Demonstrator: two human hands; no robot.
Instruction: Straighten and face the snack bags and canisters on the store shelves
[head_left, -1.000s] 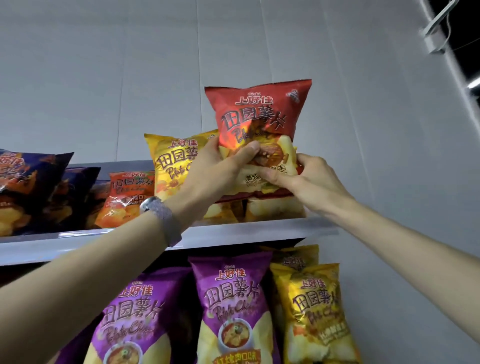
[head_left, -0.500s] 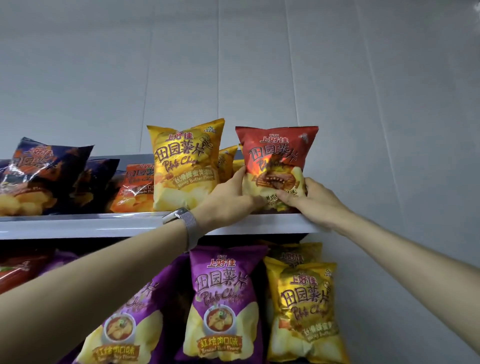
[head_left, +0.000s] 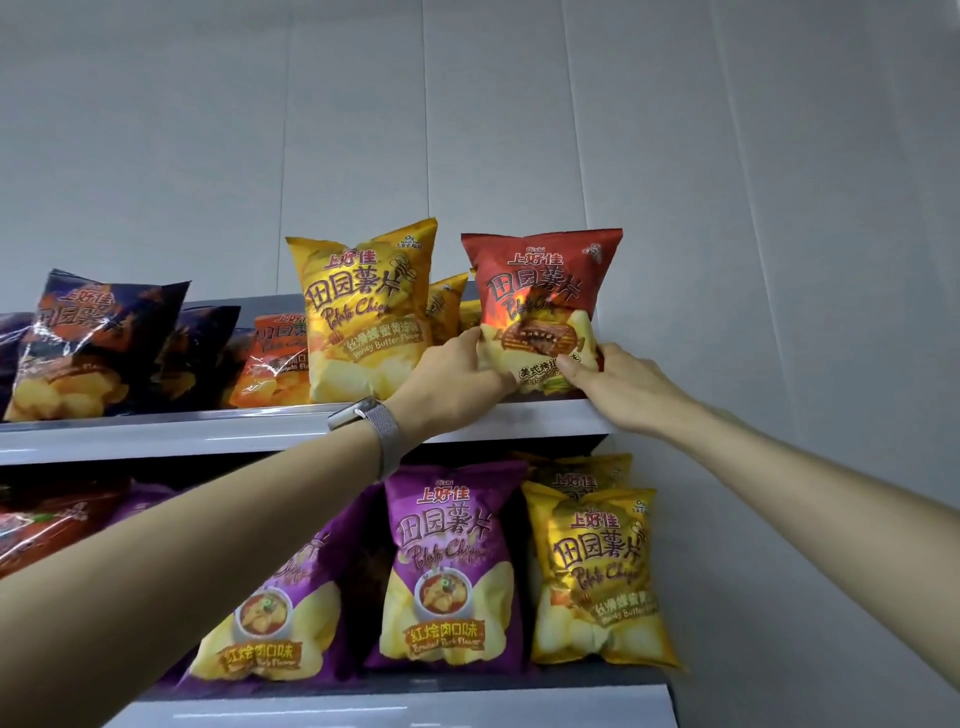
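Observation:
A red chip bag (head_left: 540, 291) stands upright at the right end of the top shelf (head_left: 208, 431), its front facing me. My left hand (head_left: 457, 374) grips its lower left corner and my right hand (head_left: 618, 384) grips its lower right corner. A yellow honey butter bag (head_left: 363, 312) stands upright just left of it, with more yellow bags (head_left: 447, 306) behind. Further left sit an orange bag (head_left: 275, 358) and dark blue bags (head_left: 98, 343), leaning back.
On the lower shelf (head_left: 395, 706) stand two purple bags (head_left: 447, 566), a yellow bag (head_left: 597, 577) at the right and a red bag (head_left: 47, 525) at the far left. A grey panel wall (head_left: 753, 260) closes the right side and back.
The red bag was held up above the shelf and has come down to stand on the top shelf's right end. Both hands moved down with it and stay at its lower corners.

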